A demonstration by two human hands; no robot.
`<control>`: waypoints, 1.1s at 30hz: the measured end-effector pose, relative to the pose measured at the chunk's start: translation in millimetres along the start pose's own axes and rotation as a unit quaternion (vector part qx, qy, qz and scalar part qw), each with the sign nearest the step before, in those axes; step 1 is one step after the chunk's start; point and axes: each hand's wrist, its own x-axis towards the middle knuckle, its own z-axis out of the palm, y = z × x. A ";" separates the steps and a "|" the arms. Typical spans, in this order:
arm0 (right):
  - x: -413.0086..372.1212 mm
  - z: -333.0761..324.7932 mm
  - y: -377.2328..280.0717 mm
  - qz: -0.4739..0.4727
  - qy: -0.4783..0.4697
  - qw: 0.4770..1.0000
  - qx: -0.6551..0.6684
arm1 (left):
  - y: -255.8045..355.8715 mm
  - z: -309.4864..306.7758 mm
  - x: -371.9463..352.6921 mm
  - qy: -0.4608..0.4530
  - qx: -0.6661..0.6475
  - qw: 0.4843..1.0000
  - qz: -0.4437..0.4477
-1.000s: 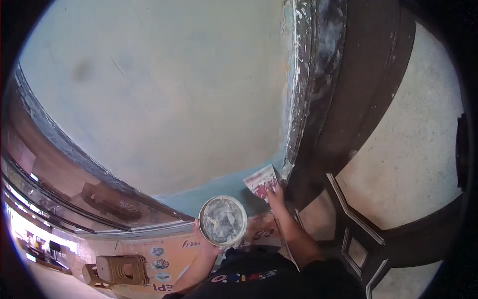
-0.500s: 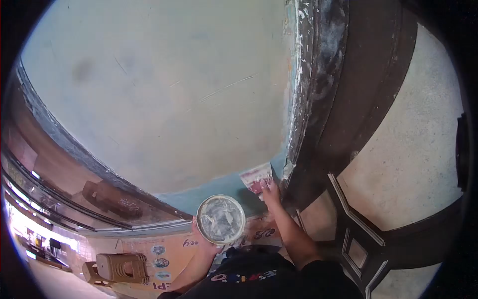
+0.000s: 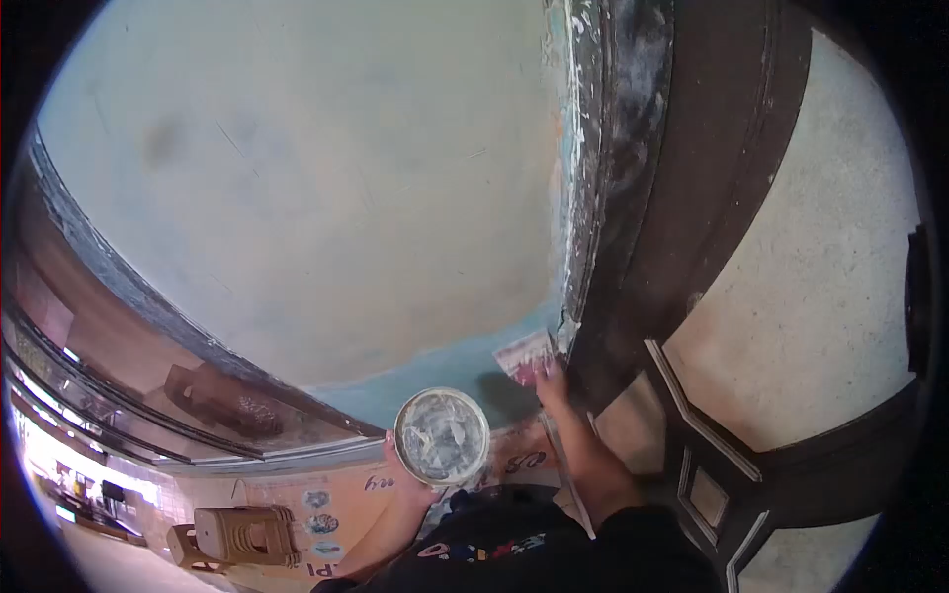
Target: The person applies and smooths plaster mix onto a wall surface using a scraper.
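My left hand (image 3: pixel 405 482) is wrapped round the side of a round, shallow container (image 3: pixel 442 438), seen from above, with whitish putty smeared over its inside. My right hand (image 3: pixel 553 385) grips a wide putty knife (image 3: pixel 524 358) with white and reddish smears on its blade. The blade is at the lower right corner of the pale wall panel (image 3: pixel 346 198), close to the dark frame edge. A blue-green strip (image 3: pixel 425 381) runs along the bottom of the panel, just above the container.
A dark brown frame (image 3: pixel 722 148) with chipped white edges borders the panel on the right. Brown plastic stools (image 3: pixel 242 534) stand at lower left, near an orange printed banner (image 3: pixel 371 509). Window rails (image 3: pixel 129 435) curve along the left. Dark panelled woodwork (image 3: pixel 682 415) is at lower right.
My right hand and the putty knife have shifted slightly right and down, towards the frame edge. Long scratch-like marks mid-panel now show far less. My left hand still holds the container.
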 end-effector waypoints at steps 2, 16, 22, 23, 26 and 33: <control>-41.3 1.7 38.8 0.058 -0.024 0.997 0.039 | 1.3 1.7 -1.0 0.014 -0.004 1.000 0.018; -27.8 -58.9 -255.2 -0.262 -0.140 0.944 0.141 | 52.6 25.4 2.1 0.005 0.009 0.982 0.187; -53.1 -57.0 -326.2 -0.486 -0.132 0.859 0.090 | 80.9 57.5 -10.8 -0.044 0.007 0.958 0.284; -56.1 -55.3 -335.2 -0.564 -0.122 0.812 0.084 | 87.3 60.4 -14.3 -0.048 0.004 0.955 0.291; -64.3 -53.0 -356.7 -0.627 -0.123 0.769 0.032 | 107.7 66.7 -24.1 -0.066 0.036 0.938 0.339; -91.2 -23.5 -401.2 -0.726 -0.103 0.679 -0.021 | 147.0 80.6 -48.3 -0.107 0.077 0.891 0.434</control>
